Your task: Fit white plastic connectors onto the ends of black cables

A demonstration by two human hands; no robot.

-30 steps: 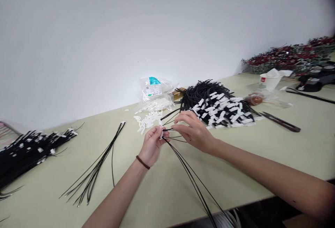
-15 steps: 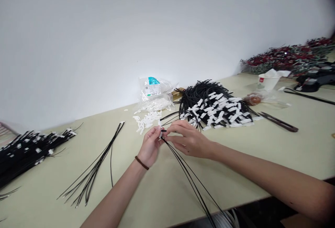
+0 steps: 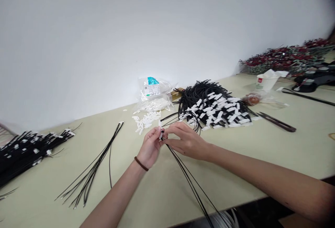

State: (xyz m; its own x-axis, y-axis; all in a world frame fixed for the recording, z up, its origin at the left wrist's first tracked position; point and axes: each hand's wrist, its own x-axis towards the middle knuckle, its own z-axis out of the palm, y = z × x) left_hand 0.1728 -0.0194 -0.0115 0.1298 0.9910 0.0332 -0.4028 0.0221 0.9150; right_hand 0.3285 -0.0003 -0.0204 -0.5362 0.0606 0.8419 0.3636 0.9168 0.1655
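**Reporter:** What do your hands hold here?

**Worker:** My left hand (image 3: 151, 146) pinches a small white plastic housing (image 3: 160, 134) above the middle of the pale green worktop (image 3: 261, 151). My right hand (image 3: 187, 140) is closed on the end of the thin black wires (image 3: 188, 179), right at that housing. The fingertips of both hands meet there, and the wires trail off the near edge towards me.

**Reporter:** How far along does it look?

**Worker:** Well in, I'd judge. A big heap of black wires tipped with white housings (image 3: 214, 107) lies just beyond my right hand, and a second tipped pile (image 3: 26, 149) sits at far left. Seemingly left are a loose sheaf of black wires (image 3: 96, 167) beside my left arm, scattered loose white housings (image 3: 146, 119), and more in a clear plastic bag (image 3: 153, 92) by the wall
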